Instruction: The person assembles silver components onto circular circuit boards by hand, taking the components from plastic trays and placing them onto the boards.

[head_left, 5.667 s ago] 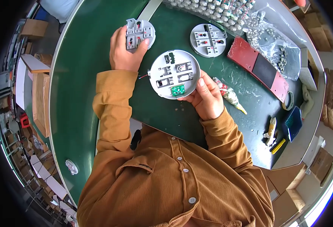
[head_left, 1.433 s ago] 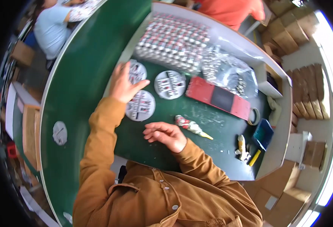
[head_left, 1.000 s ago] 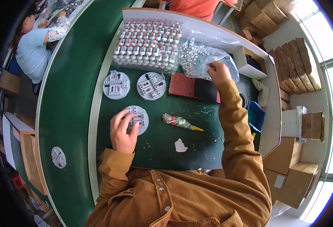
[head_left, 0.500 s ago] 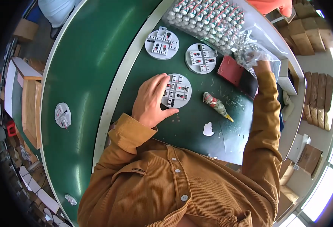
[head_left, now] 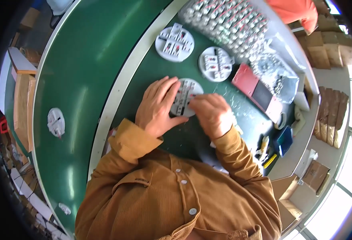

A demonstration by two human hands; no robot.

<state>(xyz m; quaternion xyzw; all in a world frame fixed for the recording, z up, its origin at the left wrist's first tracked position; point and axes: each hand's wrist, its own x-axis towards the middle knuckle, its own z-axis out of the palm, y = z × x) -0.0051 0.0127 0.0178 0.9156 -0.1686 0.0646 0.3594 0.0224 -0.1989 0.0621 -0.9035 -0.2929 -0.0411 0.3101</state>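
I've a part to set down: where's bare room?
Between the leftmost round part and pale rail, the green strip is bare. Crowded: upper right, with metal parts, clear bag, red box; also the disc between left hand and right hand.

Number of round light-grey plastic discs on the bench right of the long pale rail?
3: near disc between left hand and right hand, partly covered; far disc beside the pale rail; third disc left of the red rectangular block. Brown sleeves could hide others.

A long red block with a dark middle [head_left: 261,93] lay slantwise on the green worktop [head_left: 151,67]. To its right, a blue tray [head_left: 289,141] sat near a yellow tool [head_left: 269,161]; beyond stood a cardboard box [head_left: 315,175].
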